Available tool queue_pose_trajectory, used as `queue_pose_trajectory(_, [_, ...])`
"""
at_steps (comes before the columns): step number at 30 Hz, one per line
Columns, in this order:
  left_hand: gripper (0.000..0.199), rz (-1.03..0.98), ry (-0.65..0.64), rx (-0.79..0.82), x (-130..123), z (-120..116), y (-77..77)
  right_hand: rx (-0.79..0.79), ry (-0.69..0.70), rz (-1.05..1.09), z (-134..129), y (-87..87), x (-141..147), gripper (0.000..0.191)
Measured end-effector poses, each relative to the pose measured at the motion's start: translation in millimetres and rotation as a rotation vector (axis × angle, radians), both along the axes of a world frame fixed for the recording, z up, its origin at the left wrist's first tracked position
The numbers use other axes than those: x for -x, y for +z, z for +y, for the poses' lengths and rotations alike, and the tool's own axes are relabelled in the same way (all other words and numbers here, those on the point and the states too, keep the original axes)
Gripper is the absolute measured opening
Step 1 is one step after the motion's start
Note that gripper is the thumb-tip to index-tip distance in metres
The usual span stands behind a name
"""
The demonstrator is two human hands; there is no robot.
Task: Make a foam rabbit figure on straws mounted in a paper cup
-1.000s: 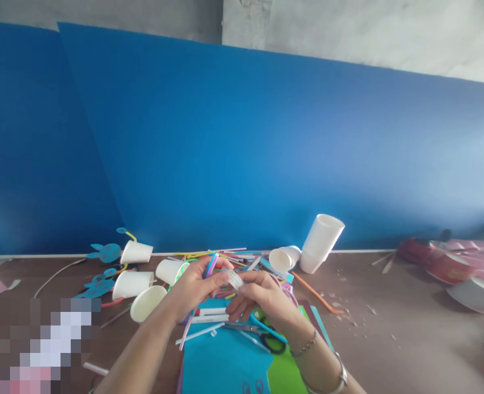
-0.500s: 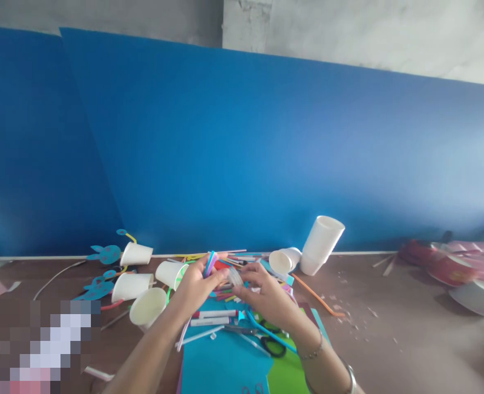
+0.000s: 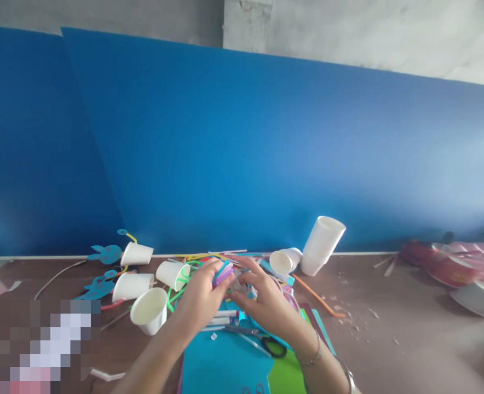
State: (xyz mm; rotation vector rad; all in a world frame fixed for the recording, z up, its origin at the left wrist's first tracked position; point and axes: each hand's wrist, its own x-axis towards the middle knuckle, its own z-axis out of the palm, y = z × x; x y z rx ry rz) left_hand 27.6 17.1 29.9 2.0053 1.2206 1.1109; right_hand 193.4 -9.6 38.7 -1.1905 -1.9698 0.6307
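Observation:
Over the pile of craft supplies, my left hand point(image 3: 201, 293) is closed around a small blue-and-purple object point(image 3: 224, 273), whose kind I cannot make out. My right hand point(image 3: 265, 294) has its fingers curled at a clear, see-through thing point(image 3: 237, 284) between the two hands, partly hidden by the fingers. Just below the hands, two white markers point(image 3: 221, 321) lie on blue paper point(image 3: 221, 361). Scissors point(image 3: 274, 346) with black handles rest beside them, over blue and green sheets.
White paper cups point(image 3: 148, 310) stand and lie at left, some with blue rabbit-head cutouts point(image 3: 105, 254) and straws. A tilted stack of cups point(image 3: 322, 244) and an orange straw point(image 3: 316, 295) are at right. Paper scraps lie nearby. A blue panel point(image 3: 242, 153) rises behind the table.
My hands have come closer together. My left hand has turned, tilting the blue-and-purple object toward the right hand, and the clear thing is now more hidden.

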Motion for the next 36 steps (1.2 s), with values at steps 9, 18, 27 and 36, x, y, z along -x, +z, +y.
queue_pose_trajectory(9, [0.022,-0.024,0.019,0.046,-0.2,-5.8,6.7,0.074,-0.12,0.042,2.1,-1.5,3.6,0.027])
queue_pose_trajectory(18, [0.025,-0.138,0.066,0.166,1.2,-2.5,6.3,-0.185,-0.296,-0.054,5.3,-8.7,6.9,0.012])
queue_pose_trajectory(27, [0.027,-0.104,0.004,0.15,1.3,-2.6,5.0,0.097,-0.094,0.154,4.4,-10.1,7.3,0.029])
queue_pose_trajectory(36, [0.026,-0.049,0.031,0.151,2.2,-3.6,6.3,0.35,-0.111,0.163,9.0,-12.2,2.2,0.035])
